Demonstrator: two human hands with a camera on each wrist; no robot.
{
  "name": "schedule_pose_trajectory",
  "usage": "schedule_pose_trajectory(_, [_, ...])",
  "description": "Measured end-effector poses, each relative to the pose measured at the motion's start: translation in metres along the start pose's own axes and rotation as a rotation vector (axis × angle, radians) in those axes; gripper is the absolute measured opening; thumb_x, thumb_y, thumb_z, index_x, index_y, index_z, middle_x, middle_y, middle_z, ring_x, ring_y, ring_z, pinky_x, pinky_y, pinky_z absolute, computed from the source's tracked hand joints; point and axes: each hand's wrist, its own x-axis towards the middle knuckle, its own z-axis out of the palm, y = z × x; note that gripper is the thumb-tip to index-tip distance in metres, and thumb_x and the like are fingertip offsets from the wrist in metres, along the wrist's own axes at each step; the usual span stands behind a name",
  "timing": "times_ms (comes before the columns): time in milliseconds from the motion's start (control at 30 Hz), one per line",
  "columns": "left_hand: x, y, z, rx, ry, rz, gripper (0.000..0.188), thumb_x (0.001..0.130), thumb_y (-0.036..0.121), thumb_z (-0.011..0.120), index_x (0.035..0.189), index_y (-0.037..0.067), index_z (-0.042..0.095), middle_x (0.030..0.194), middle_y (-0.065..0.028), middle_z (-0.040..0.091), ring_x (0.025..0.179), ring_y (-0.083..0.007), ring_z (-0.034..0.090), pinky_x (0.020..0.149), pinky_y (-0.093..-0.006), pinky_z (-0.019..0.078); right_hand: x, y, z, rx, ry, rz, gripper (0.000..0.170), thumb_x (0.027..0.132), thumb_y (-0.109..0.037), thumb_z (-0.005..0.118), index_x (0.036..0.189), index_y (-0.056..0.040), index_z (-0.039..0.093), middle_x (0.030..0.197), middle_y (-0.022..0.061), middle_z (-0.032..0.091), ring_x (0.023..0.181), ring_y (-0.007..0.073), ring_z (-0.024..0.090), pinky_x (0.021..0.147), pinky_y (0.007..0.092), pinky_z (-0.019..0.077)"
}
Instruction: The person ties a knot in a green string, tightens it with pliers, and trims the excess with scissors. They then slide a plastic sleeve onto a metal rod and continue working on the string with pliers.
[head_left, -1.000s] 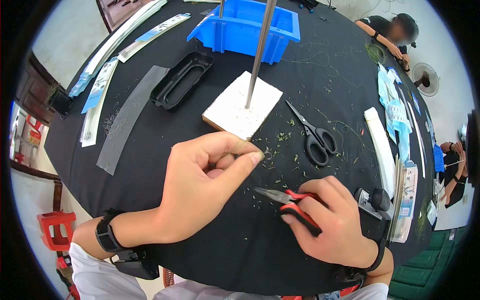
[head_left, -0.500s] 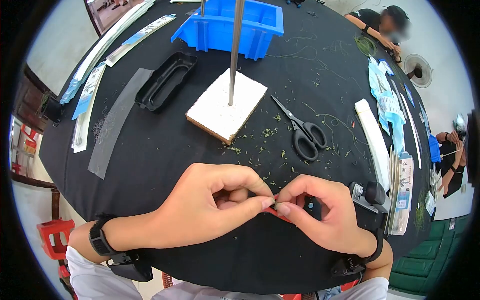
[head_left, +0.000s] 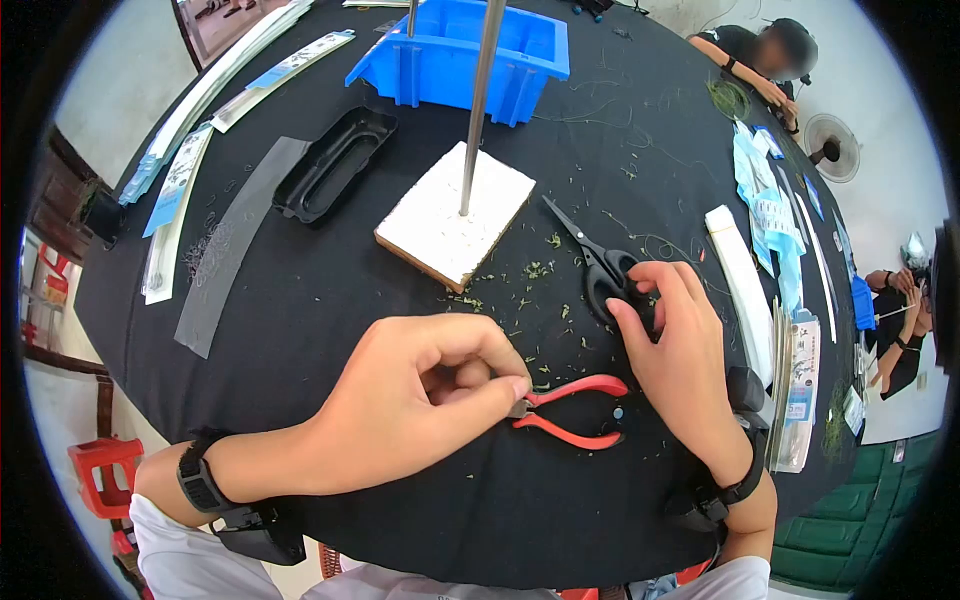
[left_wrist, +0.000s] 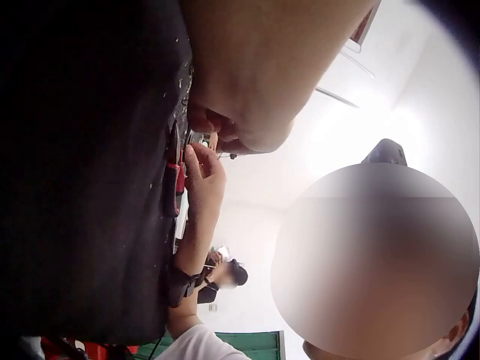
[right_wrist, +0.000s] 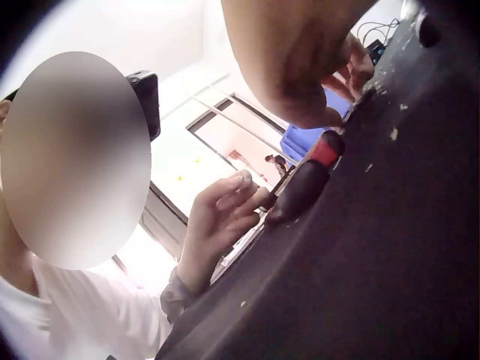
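Note:
My left hand (head_left: pixel 430 405) is near the table's front with thumb and index fingertips pinched together. Earlier a small thin curved piece showed at these fingertips; now they hide it. Red-handled pliers (head_left: pixel 585 384) lie spread on the cloth right beside the left fingertips, their nose hidden behind the thumb. My right hand (head_left: pixel 682 350) reaches over the handles of the black scissors (head_left: pixel 592 252), thumb and fingers spread apart around them. The scissors lie flat, blades towards the back left. In the right wrist view the left hand (right_wrist: pixel 221 221) hovers above the table.
A white block (head_left: pixel 440 225) with an upright metal rod (head_left: pixel 480 110) stands mid-table, green scraps beside it. Behind are a black tray (head_left: pixel 335 165) and a blue bin (head_left: pixel 460 60). Rings lie on a clear strip (head_left: pixel 240 245) at left. Packets (head_left: pixel 795 400) and a stapler (head_left: pixel 748 390) lie right.
The right hand has put the pliers down, met the left fingertips, then moved off right and forward to the scissors. The left hand has come down nearer the front edge, still pinching.

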Motion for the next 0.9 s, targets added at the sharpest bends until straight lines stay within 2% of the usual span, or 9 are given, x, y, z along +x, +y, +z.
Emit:
schedule_pose_trajectory(233, [0.004,0.001,-0.01,-0.064,0.133,0.05,0.012,0.084,0.011,0.063,0.085,-0.001,0.062,0.064,0.0032,0.054,0.054,0.0003,0.041,0.048,-0.0173,0.0282,0.008,-0.005,-0.026,0.052,-0.253,0.218,0.017,0.07,-0.007,0.069,0.08,0.0003,0.058,0.076,0.0109,0.06,0.055,0.0184,0.059,0.052,0.0293,0.0443])
schedule_pose_trajectory(267, [0.004,0.003,-0.011,-0.086,0.138,0.054,0.012,0.084,0.012,0.063,0.085,0.0,0.062,0.064,0.0032,0.054,0.054,0.0002,0.041,0.047,-0.0174,0.028,0.008,-0.003,-0.028,0.18,-0.308,0.219,0.016,0.072,-0.003,0.067,0.085,0.0014,0.058,0.08,0.01,0.063,0.056,0.0135,0.059,0.051,0.0258,0.0442])
schedule_pose_trajectory(367, [0.004,0.007,-0.015,-0.151,0.135,0.074,0.013,0.084,0.013,0.062,0.086,0.0,0.061,0.067,0.0026,0.055,0.053,0.0001,0.039,0.046,-0.0172,0.0266,0.009,-0.01,-0.037,0.828,-0.594,0.462,0.019,0.075,-0.001,0.065,0.094,0.003,0.059,0.084,0.0078,0.064,0.061,0.0092,0.06,0.051,0.0219,0.0447])
schedule_pose_trajectory(400, [0.004,0.009,-0.016,-0.174,0.138,0.08,0.013,0.084,0.012,0.062,0.087,0.0,0.061,0.067,0.0023,0.055,0.053,0.0002,0.039,0.046,-0.0172,0.0262,0.01,-0.013,-0.039,0.968,-0.655,0.445,0.024,0.077,0.001,0.063,0.101,0.0046,0.058,0.085,0.0066,0.063,0.066,0.0075,0.06,0.052,0.0187,0.0457])
schedule_pose_trajectory(500, [0.004,0.012,-0.017,-0.203,0.161,0.101,0.013,0.084,0.012,0.061,0.087,0.0,0.06,0.069,0.0012,0.055,0.052,-0.0001,0.038,0.044,-0.0174,0.0255,0.009,-0.014,-0.039,0.958,-0.773,0.377,0.025,0.077,0.001,0.064,0.101,0.0062,0.058,0.082,0.007,0.062,0.066,0.0074,0.058,0.051,0.0173,0.0468])
schedule_pose_trajectory(700, [0.005,0.012,-0.016,-0.209,0.169,0.118,0.015,0.084,0.014,0.061,0.085,-0.001,0.058,0.069,-0.0011,0.056,0.05,-0.0015,0.038,0.043,-0.0179,0.0257,0.005,-0.003,-0.031,0.897,-0.753,0.059,0.033,0.07,-0.006,0.072,0.097,0.0053,0.057,0.082,0.0054,0.055,0.065,0.0083,0.056,0.048,0.0189,0.0464])
schedule_pose_trajectory(733, [0.005,0.013,-0.016,-0.208,0.168,0.118,0.015,0.083,0.014,0.061,0.084,-0.001,0.058,0.069,-0.0016,0.056,0.05,-0.0017,0.038,0.043,-0.0179,0.0258,0.007,-0.002,-0.033,0.873,-0.816,0.068,0.036,0.068,-0.012,0.073,0.096,0.0047,0.057,0.084,0.0058,0.053,0.063,0.0091,0.055,0.046,0.0195,0.0453])
schedule_pose_trajectory(900, [0.004,0.014,-0.016,-0.297,0.145,0.041,0.014,0.082,0.012,0.061,0.08,-0.001,0.056,0.066,-0.0011,0.053,0.049,-0.0021,0.036,0.042,-0.0184,0.0264,0.01,-0.001,-0.035,0.825,-0.865,-0.032,0.038,0.068,-0.016,0.069,0.098,0.0041,0.058,0.082,0.0062,0.054,0.06,0.0098,0.054,0.045,0.0192,0.0442])
